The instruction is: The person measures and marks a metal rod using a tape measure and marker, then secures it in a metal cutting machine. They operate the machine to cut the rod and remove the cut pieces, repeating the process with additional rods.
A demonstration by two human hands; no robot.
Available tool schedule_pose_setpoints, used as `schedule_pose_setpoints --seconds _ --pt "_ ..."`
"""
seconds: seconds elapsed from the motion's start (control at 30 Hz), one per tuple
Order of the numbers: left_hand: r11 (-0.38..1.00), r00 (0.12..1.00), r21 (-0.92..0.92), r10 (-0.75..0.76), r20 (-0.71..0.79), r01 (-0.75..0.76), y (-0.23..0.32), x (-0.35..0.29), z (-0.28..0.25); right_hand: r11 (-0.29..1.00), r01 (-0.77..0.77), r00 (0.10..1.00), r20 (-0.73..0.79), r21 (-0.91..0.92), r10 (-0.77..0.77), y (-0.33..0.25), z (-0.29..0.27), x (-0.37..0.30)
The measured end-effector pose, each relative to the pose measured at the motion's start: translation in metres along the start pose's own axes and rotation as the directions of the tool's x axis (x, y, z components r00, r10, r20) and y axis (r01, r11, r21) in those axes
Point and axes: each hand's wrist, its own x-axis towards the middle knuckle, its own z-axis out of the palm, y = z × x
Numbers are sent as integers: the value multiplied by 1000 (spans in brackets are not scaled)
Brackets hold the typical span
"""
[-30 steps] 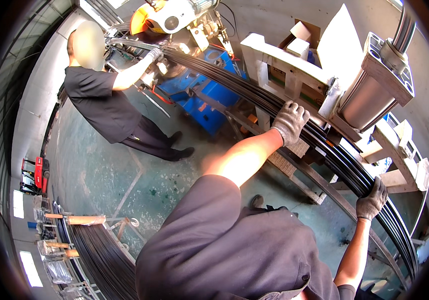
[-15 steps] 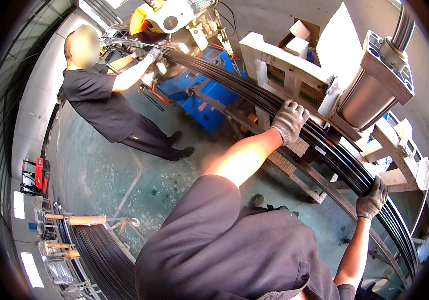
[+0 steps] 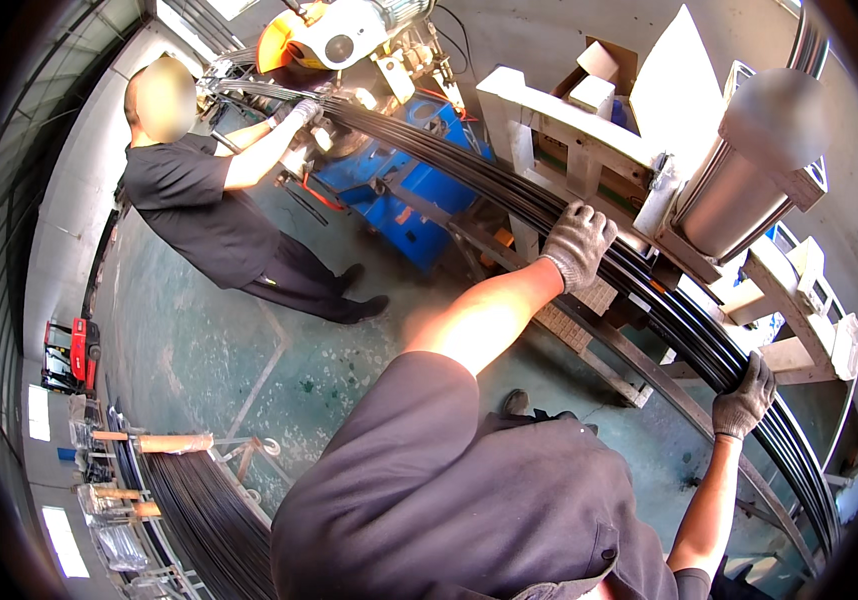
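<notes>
We are on the rods now, a long black bundle that sweeps from the orange saw at the top, down across the white frame and off toward the lower right. Our left hand, in a grey knit glove, lies on top of the bundle just in front of the frame, fingers curled over the rods and gripping them. Our right hand, gloved the same, is further down the bundle, near the lower right, fingers wrapped round the rods from the near side and clenched on them. Between our two hands the rods pass under a grey cylinder mounted on the frame. At the far end a co-worker in dark clothes stands on the green floor, one gloved hand laid on the same bundle just beside the saw; we cannot tell how firmly it grips. Below the rods there is a blue machine base. Down at the lower left another stack of dark rods lies on a rack, well apart from us, with a red device against the wall near it.
</notes>
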Motion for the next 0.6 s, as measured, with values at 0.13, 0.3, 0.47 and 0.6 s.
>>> schedule_pose_setpoints --seconds 0.13,0.3,0.47,0.6 --pt "1000 1000 14 2 9 -2 1 0 -3 1000 3 1000 0 -2 -3 0 -1 0" --pt "1000 1000 15 -2 12 1 1 0 -4 1000 -3 1000 8 -4 3 -2 -2 1" --pt "1000 1000 18 0 21 0 1 0 -3 1000 -8 1000 2 5 8 -1 -1 0" --pt "1000 999 27 -6 31 5 2 0 -5 1000 -9 1000 2 1 9 0 -1 0"
